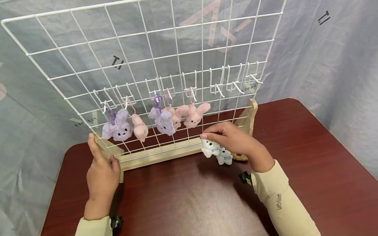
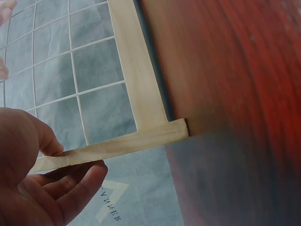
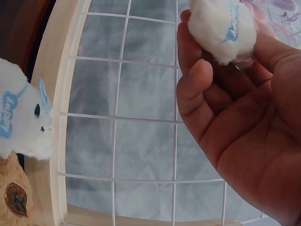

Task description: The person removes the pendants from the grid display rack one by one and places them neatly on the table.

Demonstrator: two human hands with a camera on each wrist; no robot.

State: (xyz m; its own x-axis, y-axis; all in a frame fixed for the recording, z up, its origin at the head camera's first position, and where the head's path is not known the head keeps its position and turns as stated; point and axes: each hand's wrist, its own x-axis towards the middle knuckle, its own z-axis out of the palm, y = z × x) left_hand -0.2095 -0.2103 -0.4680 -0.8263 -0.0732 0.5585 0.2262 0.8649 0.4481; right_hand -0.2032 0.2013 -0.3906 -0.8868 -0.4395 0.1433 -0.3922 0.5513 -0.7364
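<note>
My right hand (image 1: 231, 138) pinches a small white plush keychain (image 1: 210, 147) in front of the rack's lower right part. In the right wrist view this white plush (image 3: 221, 28), with blue lettering, sits between thumb and fingers. A second white plush (image 1: 224, 156) is just below it, at the wooden base; a brown plush (image 1: 240, 156) is partly hidden behind my right hand. At the left end, my left hand (image 1: 102, 177) grips the rack's wooden side piece (image 2: 127, 143), thumb on one face and fingers on the other. The white wire grid (image 1: 163, 55) stands upright in this wooden stand.
Purple bunny plushes (image 1: 121, 131) and pink bunny plushes (image 1: 193, 116) hang from hooks along the grid's left and middle. Bare white hooks (image 1: 219, 90) follow on the right. The rack stands on a dark red table (image 1: 194, 213), with a grey printed curtain (image 1: 345, 53) behind.
</note>
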